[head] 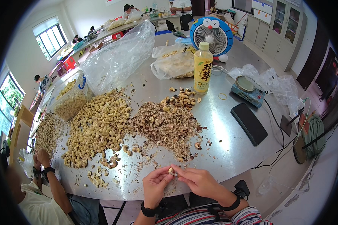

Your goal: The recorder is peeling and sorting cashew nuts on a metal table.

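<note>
Over the table's front edge, my left hand (155, 184) pinches a single cashew nut (171, 170) between thumb and fingertips. My right hand (200, 181) meets it from the other side, its fingertips on the same nut. A small pale bit shows below the nut, too small to make out. Just beyond my hands spreads a heap of brown cashew skins (163, 126). Several unpeeled-looking cashews (183, 99) lie at its far end. Left of the skins is a large pile of pale cashew kernels (101, 121), with a few broken pieces (97, 177) nearer me.
A plastic tub of cashews (71, 104), clear bag (121, 56), filled bag (174, 63), yellow drink bottle (203, 70), blue fan (211, 36), small scale (248, 90) and phone (249, 123) stand or lie on the metal table (222, 157). A co-worker's hands (41, 159) are at left.
</note>
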### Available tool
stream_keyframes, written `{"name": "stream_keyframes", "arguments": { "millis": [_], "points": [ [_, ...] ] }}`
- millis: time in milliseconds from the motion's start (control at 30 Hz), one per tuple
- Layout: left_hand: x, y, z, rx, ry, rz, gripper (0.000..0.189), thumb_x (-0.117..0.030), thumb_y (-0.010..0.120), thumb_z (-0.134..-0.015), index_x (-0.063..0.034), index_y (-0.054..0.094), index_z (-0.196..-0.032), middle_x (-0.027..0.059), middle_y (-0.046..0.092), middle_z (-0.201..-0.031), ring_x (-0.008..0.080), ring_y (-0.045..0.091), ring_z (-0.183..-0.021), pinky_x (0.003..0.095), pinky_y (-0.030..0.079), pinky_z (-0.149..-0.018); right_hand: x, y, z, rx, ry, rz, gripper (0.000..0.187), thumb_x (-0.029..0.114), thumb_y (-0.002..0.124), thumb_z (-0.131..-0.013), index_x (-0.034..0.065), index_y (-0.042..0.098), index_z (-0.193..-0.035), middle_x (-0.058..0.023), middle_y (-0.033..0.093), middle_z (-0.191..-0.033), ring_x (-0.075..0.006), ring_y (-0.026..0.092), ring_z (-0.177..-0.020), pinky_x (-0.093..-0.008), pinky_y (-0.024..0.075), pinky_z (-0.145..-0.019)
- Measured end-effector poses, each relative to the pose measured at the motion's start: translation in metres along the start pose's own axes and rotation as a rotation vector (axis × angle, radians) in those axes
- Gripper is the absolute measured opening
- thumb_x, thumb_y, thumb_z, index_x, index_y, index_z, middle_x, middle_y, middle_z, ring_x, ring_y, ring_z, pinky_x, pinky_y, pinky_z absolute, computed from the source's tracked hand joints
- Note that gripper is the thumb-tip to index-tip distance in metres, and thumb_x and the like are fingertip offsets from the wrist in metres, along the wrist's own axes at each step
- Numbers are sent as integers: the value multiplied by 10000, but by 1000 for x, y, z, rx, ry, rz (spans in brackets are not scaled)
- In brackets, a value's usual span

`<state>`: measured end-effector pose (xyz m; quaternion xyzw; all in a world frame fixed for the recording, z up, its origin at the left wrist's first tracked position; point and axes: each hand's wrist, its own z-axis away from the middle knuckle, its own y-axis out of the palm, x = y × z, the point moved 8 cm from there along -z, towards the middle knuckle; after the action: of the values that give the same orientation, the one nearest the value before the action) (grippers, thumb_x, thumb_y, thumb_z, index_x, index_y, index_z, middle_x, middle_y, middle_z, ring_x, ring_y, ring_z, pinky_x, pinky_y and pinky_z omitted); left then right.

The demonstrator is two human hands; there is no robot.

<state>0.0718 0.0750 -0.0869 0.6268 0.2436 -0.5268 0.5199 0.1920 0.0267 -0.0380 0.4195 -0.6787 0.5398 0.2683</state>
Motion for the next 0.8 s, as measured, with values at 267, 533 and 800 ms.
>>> {"name": "stream_keyframes", "arguments": {
  "millis": [267, 533, 800],
  "points": [
    [5, -18, 1, -38, -21, -61, 283, 57, 585, -779, 76, 541, -1058, 135, 604, -986, 163, 597, -870, 257, 490, -788, 6, 7, -5, -71, -109, 49, 432, 78, 579, -787, 111, 499, -1211, -117, 603, -846, -268, 597, -722, -314, 485, -615],
    [5, -1, 1, 92, -37, -4, 279, -1, 577, -814, 50, 532, -1084, 95, 579, -1045, 123, 564, -933, 234, 464, -825, 13, -1, -1, -39, -6, 51, 404, 38, 603, -749, 58, 543, -1148, -146, 610, -831, -294, 595, -708, -325, 474, -611],
    [8, -3, 0, 93, -45, 3, 281, -5, 575, -818, 48, 524, -1090, 88, 575, -1046, 116, 561, -939, 228, 459, -828, 10, 0, -4, -32, 0, 53, 438, -25, 584, -731, 34, 529, -1162, -144, 609, -771, -218, 589, -633, -275, 453, -592]
  ]
}}
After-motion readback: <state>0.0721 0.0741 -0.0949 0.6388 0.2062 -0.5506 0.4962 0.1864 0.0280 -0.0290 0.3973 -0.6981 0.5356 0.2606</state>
